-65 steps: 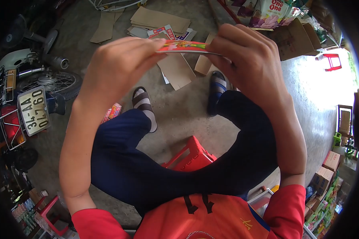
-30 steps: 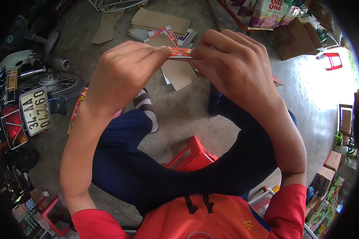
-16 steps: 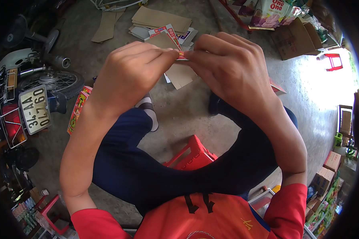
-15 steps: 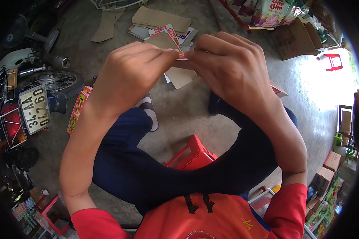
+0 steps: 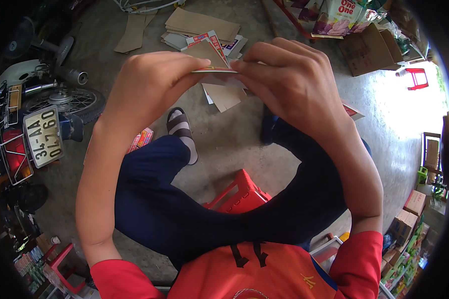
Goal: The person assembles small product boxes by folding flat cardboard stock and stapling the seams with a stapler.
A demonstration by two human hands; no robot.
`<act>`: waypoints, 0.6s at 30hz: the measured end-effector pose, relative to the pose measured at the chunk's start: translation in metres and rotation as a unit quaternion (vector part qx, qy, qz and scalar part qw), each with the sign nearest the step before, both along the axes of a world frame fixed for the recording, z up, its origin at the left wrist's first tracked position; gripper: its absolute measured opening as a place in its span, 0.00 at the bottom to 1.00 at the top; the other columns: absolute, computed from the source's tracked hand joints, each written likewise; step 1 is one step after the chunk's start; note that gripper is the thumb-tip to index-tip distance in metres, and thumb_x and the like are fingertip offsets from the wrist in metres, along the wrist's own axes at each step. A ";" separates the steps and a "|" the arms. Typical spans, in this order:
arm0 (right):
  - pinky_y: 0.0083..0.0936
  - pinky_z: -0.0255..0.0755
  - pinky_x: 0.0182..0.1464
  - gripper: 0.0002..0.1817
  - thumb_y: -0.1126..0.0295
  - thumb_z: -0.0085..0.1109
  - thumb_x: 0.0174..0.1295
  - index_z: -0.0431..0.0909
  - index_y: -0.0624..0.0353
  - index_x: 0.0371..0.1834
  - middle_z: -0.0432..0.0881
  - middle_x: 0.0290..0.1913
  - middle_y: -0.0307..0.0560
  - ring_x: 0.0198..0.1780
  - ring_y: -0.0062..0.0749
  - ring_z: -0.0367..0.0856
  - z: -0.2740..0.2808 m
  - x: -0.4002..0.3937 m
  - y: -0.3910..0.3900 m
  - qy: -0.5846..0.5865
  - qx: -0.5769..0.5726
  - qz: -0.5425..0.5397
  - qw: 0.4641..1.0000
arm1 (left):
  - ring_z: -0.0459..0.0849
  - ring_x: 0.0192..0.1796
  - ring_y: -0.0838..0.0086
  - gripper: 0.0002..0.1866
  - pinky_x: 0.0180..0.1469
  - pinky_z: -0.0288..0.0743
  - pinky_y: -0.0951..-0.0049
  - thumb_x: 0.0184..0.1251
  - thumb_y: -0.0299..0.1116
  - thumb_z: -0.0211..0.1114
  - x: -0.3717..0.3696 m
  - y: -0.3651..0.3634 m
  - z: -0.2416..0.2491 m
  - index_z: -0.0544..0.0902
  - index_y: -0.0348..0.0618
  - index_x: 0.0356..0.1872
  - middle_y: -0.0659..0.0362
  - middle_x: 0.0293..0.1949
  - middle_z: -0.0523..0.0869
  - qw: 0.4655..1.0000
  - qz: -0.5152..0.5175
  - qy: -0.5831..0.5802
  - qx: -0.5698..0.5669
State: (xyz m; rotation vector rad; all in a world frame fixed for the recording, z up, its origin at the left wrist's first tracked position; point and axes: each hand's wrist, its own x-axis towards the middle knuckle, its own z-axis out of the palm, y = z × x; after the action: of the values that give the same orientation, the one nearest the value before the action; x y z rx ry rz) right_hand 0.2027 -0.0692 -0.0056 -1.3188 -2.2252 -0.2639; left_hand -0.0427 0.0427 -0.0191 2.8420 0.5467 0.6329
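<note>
A thin piece of cardboard (image 5: pixel 215 71) is stretched between my two hands, seen nearly edge-on, with a pale top edge and a greyish face below. My left hand (image 5: pixel 152 82) pinches its left end between thumb and fingers. At its right end, my right hand (image 5: pixel 287 82) is closed on it, fingers curled and partly hiding it. Beyond my hands on the floor lie brown cardboard sheets (image 5: pixel 202 24) and a red-and-white printed card piece (image 5: pixel 215 43). Partly behind my left forearm is a red printed box (image 5: pixel 142 139).
A red plastic stool (image 5: pixel 242 192) stands between my legs. To the left is a motorbike with a licence plate (image 5: pixel 44 135). An open cardboard box (image 5: pixel 369 50) sits at the upper right, and a small red stool (image 5: pixel 416 78) stands beyond it. Stacked cartons (image 5: pixel 404 224) line the lower right.
My left hand has shifted left, away from my right hand, so more of the cardboard's edge shows between them. My left forearm now covers a different part of the red printed box.
</note>
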 end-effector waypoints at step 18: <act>0.21 0.74 0.43 0.29 0.48 0.72 0.70 0.83 0.61 0.63 0.87 0.38 0.39 0.39 0.19 0.83 -0.007 0.006 0.016 0.448 -0.289 -0.105 0.840 | 0.86 0.63 0.63 0.24 0.65 0.76 0.64 0.87 0.39 0.55 0.032 -0.016 -0.010 0.71 0.36 0.75 0.47 0.61 0.87 0.863 0.069 -0.234 -0.442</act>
State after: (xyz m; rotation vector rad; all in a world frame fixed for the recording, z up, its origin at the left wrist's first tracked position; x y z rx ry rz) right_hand 0.2091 -0.0533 -0.0121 -1.5327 -1.3646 0.8613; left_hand -0.0107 0.0269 -0.0291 1.7281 0.7104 0.7932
